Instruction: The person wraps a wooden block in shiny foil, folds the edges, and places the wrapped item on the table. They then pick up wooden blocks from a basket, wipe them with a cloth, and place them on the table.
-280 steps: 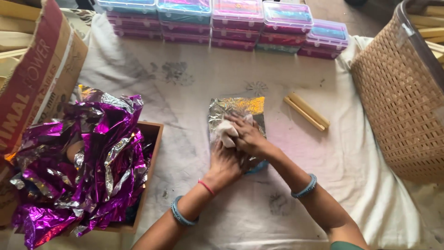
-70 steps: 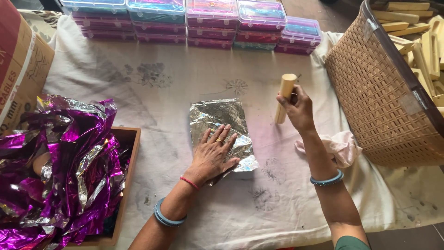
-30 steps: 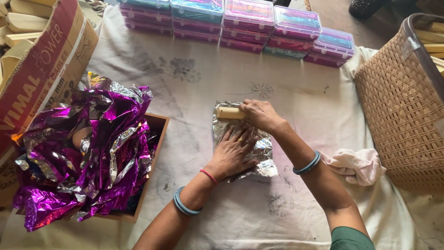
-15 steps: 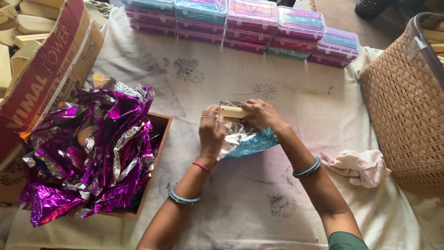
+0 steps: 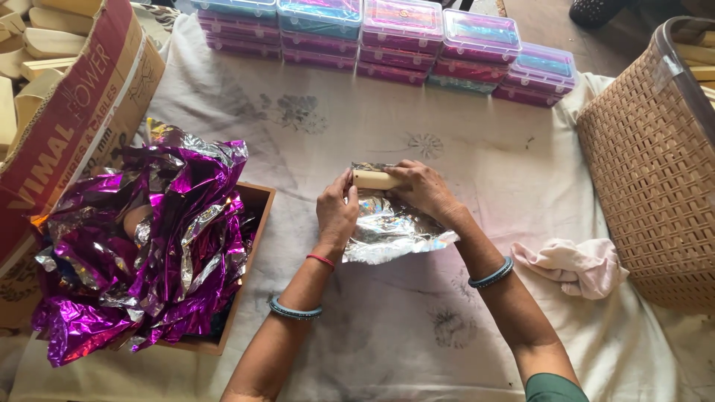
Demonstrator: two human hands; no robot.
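Observation:
A short pale wooden stick (image 5: 375,179) lies across the far edge of a silver foil sheet (image 5: 395,232) on the white cloth. My left hand (image 5: 337,212) grips the stick's left end together with the foil's left edge. My right hand (image 5: 423,190) covers the stick's right end and holds it down. The foil's near part curls up off the cloth between my wrists.
A wooden box (image 5: 252,216) heaped with crumpled purple foil (image 5: 141,238) stands at the left, beside a cardboard carton (image 5: 71,119). Stacked clear plastic boxes (image 5: 387,37) line the far edge. A woven basket (image 5: 655,171) stands at the right, with a crumpled cloth rag (image 5: 573,264) beside it.
My right hand brought the stick from the right onto the foil's far edge. My left hand left the flat foil and took the stick's left end. The foil's near edge has lifted.

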